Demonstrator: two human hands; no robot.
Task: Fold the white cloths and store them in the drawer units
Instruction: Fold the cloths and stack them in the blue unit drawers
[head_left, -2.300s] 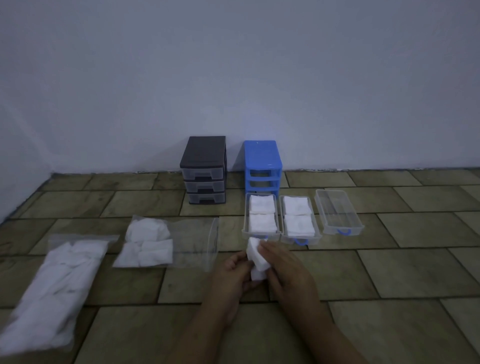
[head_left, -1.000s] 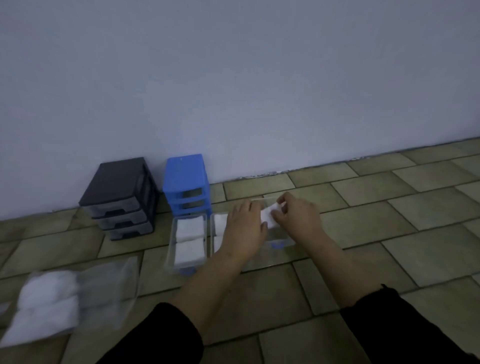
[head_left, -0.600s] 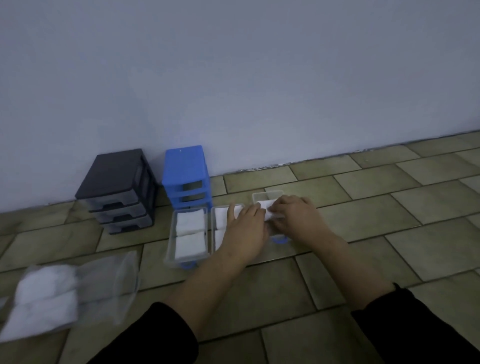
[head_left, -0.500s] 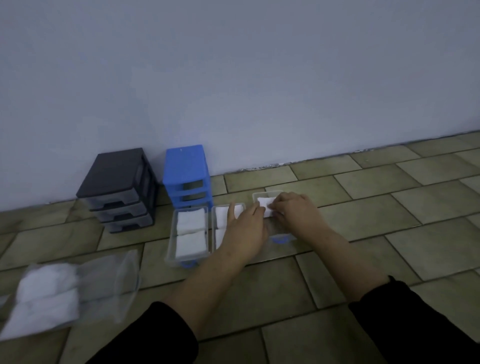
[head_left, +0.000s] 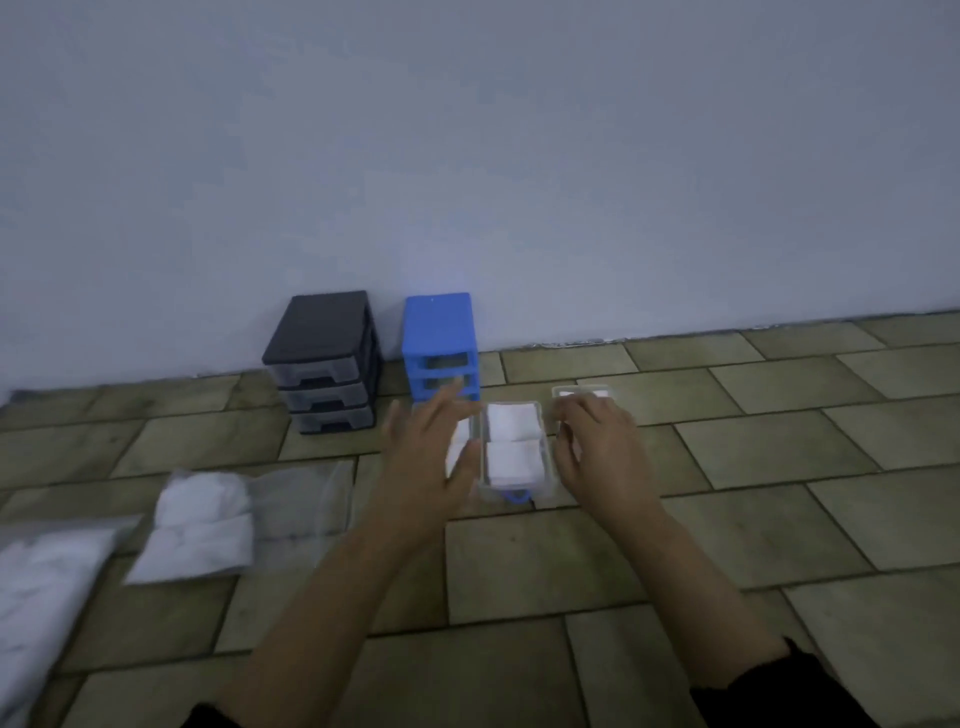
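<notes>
Three clear drawer trays lie on the tiled floor in front of the blue drawer unit (head_left: 439, 343). The middle tray (head_left: 543, 457) holds two folded white cloths (head_left: 511, 441). My left hand (head_left: 431, 457) hovers with fingers spread over the left tray, hiding most of it; a strip of its cloth (head_left: 460, 441) shows. Over the near part of the right tray (head_left: 558, 391) is my right hand (head_left: 602, 447), its fingers loosely bent and holding nothing. A folded white cloth (head_left: 582, 393) lies at that tray's far end.
A black drawer unit (head_left: 324, 358) stands against the wall, left of the blue one. A clear plastic bag of white cloths (head_left: 202, 525) lies on the floor at the left, with another bag (head_left: 36, 597) at the far left edge.
Both hands carried the folded cloth to the right tray and let it go at the far end. They have since drawn back, the left hand swinging left.
</notes>
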